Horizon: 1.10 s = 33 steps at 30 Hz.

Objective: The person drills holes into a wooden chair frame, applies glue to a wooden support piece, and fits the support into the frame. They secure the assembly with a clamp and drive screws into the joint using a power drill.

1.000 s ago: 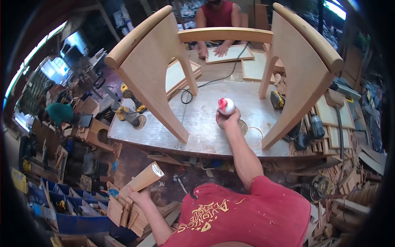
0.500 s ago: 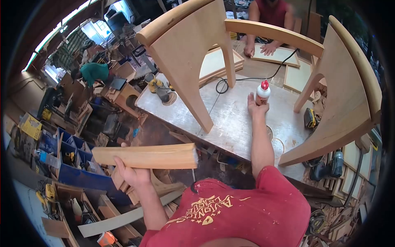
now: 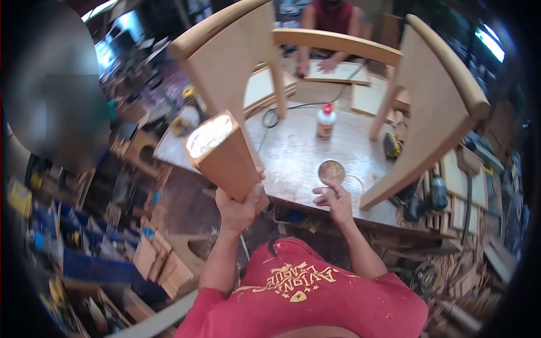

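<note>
My left hand (image 3: 238,211) grips a wooden piece (image 3: 228,166), tilted so that its end, coated in something white, faces up and toward the camera. My right hand (image 3: 334,201) is empty over the table's near edge, its fingers partly spread. Beyond it, the white glue bottle (image 3: 326,123) with a red cap stands upright on the metal-topped table (image 3: 293,163). A curved wooden frame (image 3: 338,44) stands on the table, with one broad side panel at the left and another (image 3: 425,107) at the right.
Across the table a person (image 3: 332,19) has both hands on a framed panel (image 3: 338,72). A black cable (image 3: 270,117) lies on the tabletop. Drills (image 3: 438,194) sit at the right edge. Blue bins (image 3: 101,270) and wood offcuts (image 3: 160,256) are at the lower left.
My right hand has let go of the glue bottle and drawn back toward me. My left hand has raised the wooden piece and turned its end upward, close to the frame's left side.
</note>
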Each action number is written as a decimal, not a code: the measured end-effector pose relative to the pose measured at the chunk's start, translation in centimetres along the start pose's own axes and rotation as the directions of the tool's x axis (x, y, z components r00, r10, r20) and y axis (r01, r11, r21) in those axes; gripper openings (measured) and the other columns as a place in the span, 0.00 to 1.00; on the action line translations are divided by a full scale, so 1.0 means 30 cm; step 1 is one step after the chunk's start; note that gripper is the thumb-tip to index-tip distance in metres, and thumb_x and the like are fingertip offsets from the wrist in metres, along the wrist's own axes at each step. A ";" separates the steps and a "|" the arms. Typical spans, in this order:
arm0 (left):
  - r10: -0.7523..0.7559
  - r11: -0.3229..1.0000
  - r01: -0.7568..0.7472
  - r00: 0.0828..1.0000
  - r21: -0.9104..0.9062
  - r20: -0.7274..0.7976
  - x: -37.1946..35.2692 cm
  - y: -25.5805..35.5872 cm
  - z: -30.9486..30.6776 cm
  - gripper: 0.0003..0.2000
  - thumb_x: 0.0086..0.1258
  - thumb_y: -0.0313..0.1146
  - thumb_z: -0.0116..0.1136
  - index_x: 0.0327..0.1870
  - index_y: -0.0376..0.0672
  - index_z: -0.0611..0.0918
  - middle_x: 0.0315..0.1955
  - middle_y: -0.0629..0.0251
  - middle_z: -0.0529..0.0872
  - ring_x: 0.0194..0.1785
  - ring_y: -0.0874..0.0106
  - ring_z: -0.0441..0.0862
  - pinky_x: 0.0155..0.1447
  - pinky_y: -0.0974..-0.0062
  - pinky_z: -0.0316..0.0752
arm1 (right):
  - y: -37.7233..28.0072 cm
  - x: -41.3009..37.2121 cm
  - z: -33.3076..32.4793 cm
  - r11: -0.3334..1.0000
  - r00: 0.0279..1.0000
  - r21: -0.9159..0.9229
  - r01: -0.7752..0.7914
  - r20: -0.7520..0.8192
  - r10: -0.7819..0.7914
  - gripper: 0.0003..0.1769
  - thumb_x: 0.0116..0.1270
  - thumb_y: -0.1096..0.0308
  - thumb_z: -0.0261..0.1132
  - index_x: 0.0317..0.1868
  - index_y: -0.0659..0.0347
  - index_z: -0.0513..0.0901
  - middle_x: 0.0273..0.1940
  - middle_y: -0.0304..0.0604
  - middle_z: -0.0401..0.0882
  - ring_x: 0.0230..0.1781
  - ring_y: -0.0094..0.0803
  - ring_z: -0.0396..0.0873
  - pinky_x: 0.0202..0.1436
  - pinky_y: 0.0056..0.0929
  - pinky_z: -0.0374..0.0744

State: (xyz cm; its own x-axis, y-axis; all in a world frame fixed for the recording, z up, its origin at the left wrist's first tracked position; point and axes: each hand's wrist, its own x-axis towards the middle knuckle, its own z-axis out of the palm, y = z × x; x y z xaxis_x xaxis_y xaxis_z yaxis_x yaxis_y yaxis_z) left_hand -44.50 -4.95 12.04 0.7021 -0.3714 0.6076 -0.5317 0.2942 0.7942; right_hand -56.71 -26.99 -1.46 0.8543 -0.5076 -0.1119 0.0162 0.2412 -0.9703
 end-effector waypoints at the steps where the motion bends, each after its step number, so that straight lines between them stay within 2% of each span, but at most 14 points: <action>1: -0.004 1.000 0.003 0.998 0.007 0.067 -0.002 -0.023 0.016 0.13 0.67 0.25 0.65 0.50 0.31 0.80 0.42 0.57 0.86 0.45 0.68 0.84 0.50 0.68 0.81 | -0.032 -0.035 0.005 0.996 0.996 -0.019 0.087 0.030 -0.086 0.32 0.68 0.66 0.67 0.68 0.70 0.67 0.51 0.53 0.83 0.41 0.31 0.84 0.48 0.28 0.83; 2: -0.100 0.993 0.106 0.990 -0.060 0.101 -0.009 -0.043 0.040 0.12 0.65 0.26 0.68 0.48 0.34 0.82 0.38 0.63 0.88 0.42 0.74 0.85 0.49 0.75 0.80 | -0.055 -0.070 0.013 0.985 0.984 -0.042 0.166 0.072 -0.162 0.34 0.66 0.66 0.69 0.69 0.69 0.67 0.53 0.53 0.82 0.44 0.31 0.84 0.50 0.29 0.82; 5: -0.206 0.978 0.198 0.921 0.058 0.330 0.006 -0.073 0.088 0.15 0.61 0.29 0.73 0.47 0.35 0.83 0.34 0.64 0.89 0.38 0.76 0.86 0.45 0.76 0.80 | -0.140 -0.146 0.062 0.938 0.937 -0.141 0.317 0.199 -0.287 0.39 0.62 0.66 0.73 0.70 0.67 0.66 0.57 0.51 0.80 0.52 0.34 0.81 0.57 0.33 0.80; 7: -0.183 0.983 0.162 0.904 0.089 0.386 0.020 -0.062 0.135 0.18 0.58 0.31 0.76 0.46 0.35 0.82 0.33 0.62 0.89 0.36 0.77 0.86 0.41 0.76 0.80 | -0.196 -0.164 0.087 0.915 0.924 -0.220 0.338 0.263 -0.278 0.46 0.58 0.64 0.77 0.73 0.64 0.64 0.58 0.49 0.79 0.58 0.37 0.78 0.61 0.37 0.78; 9: -0.158 0.986 0.112 0.872 0.124 0.462 0.030 -0.038 0.170 0.18 0.58 0.31 0.76 0.45 0.35 0.82 0.33 0.60 0.90 0.36 0.77 0.87 0.41 0.75 0.80 | -0.202 -0.165 0.100 0.877 0.904 -0.295 0.379 0.319 -0.284 0.46 0.57 0.63 0.77 0.72 0.63 0.64 0.55 0.48 0.79 0.55 0.38 0.80 0.58 0.36 0.80; 10: -0.118 0.987 0.052 0.876 0.151 0.469 0.031 -0.030 0.182 0.18 0.57 0.31 0.76 0.45 0.35 0.82 0.33 0.59 0.90 0.36 0.77 0.87 0.40 0.75 0.80 | -0.213 -0.171 0.110 0.881 0.906 -0.292 0.372 0.322 -0.276 0.45 0.56 0.64 0.77 0.71 0.63 0.65 0.55 0.48 0.79 0.53 0.38 0.81 0.57 0.36 0.81; 13: -0.138 0.982 0.054 0.860 0.181 0.491 0.024 -0.020 0.193 0.17 0.56 0.31 0.76 0.44 0.35 0.83 0.32 0.60 0.90 0.35 0.77 0.87 0.40 0.75 0.80 | -0.230 -0.191 0.138 0.889 0.908 -0.283 0.360 0.325 -0.265 0.42 0.55 0.65 0.77 0.68 0.63 0.67 0.53 0.49 0.80 0.49 0.38 0.83 0.54 0.35 0.82; 17: -0.179 0.983 0.139 0.848 0.117 0.498 0.023 0.007 0.205 0.16 0.56 0.30 0.75 0.43 0.35 0.83 0.31 0.61 0.89 0.35 0.76 0.86 0.40 0.76 0.80 | -0.173 -0.181 0.153 0.914 0.909 -0.227 0.336 0.332 -0.251 0.38 0.55 0.66 0.77 0.63 0.67 0.71 0.53 0.51 0.79 0.48 0.37 0.83 0.51 0.35 0.83; 20: -0.137 0.977 0.025 0.835 0.211 0.533 0.027 0.035 0.217 0.18 0.53 0.33 0.77 0.43 0.37 0.84 0.35 0.60 0.88 0.36 0.72 0.86 0.41 0.72 0.79 | -0.180 -0.172 0.175 0.938 0.894 -0.112 0.328 0.358 -0.270 0.32 0.55 0.68 0.76 0.58 0.68 0.76 0.52 0.49 0.81 0.49 0.34 0.83 0.48 0.33 0.83; 23: -0.017 0.967 -0.132 0.821 0.220 0.570 0.022 0.039 0.232 0.19 0.52 0.34 0.78 0.43 0.39 0.84 0.38 0.58 0.86 0.39 0.66 0.85 0.45 0.68 0.79 | -0.161 -0.157 0.163 0.884 0.877 -0.236 0.404 0.375 -0.300 0.27 0.55 0.70 0.75 0.55 0.67 0.78 0.50 0.46 0.83 0.49 0.32 0.82 0.49 0.32 0.82; 24: 0.035 0.959 -0.190 0.815 0.209 0.579 0.025 0.038 0.238 0.20 0.51 0.35 0.78 0.43 0.39 0.84 0.38 0.58 0.85 0.40 0.64 0.84 0.47 0.67 0.78 | -0.164 -0.156 0.167 0.889 0.872 -0.179 0.422 0.347 -0.344 0.26 0.55 0.70 0.74 0.55 0.66 0.79 0.49 0.46 0.84 0.49 0.31 0.82 0.50 0.32 0.82; 26: -0.014 0.976 -0.116 0.811 0.185 0.585 0.018 0.033 0.240 0.20 0.51 0.35 0.78 0.44 0.39 0.84 0.39 0.57 0.85 0.42 0.62 0.84 0.49 0.65 0.78 | -0.173 -0.167 0.172 0.888 0.862 -0.064 0.455 0.280 -0.422 0.23 0.56 0.71 0.73 0.53 0.65 0.80 0.47 0.45 0.84 0.48 0.30 0.82 0.50 0.31 0.82; 30: -0.130 0.987 0.049 0.804 0.152 0.580 -0.005 0.014 0.241 0.20 0.52 0.35 0.78 0.45 0.38 0.84 0.39 0.57 0.85 0.42 0.62 0.84 0.48 0.66 0.78 | -0.172 -0.171 0.155 0.894 0.876 -0.118 0.433 0.288 -0.386 0.21 0.58 0.70 0.72 0.52 0.64 0.81 0.45 0.46 0.85 0.47 0.31 0.83 0.51 0.33 0.81; 33: -0.158 0.983 0.074 0.806 0.167 0.570 -0.006 0.015 0.229 0.21 0.54 0.36 0.77 0.46 0.36 0.83 0.39 0.56 0.86 0.42 0.64 0.85 0.48 0.68 0.79 | -0.164 -0.156 0.153 0.890 0.875 -0.158 0.428 0.319 -0.364 0.20 0.58 0.69 0.71 0.52 0.64 0.82 0.45 0.46 0.85 0.47 0.31 0.83 0.50 0.33 0.81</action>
State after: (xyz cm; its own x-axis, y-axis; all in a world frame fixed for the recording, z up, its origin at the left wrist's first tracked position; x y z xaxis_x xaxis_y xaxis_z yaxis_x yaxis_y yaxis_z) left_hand -48.10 -10.80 12.34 0.3798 -0.8480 0.3696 -0.5500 0.1142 0.8273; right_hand -58.40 -22.00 4.83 0.9071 -0.2686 0.3239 0.2979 -0.1337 -0.9452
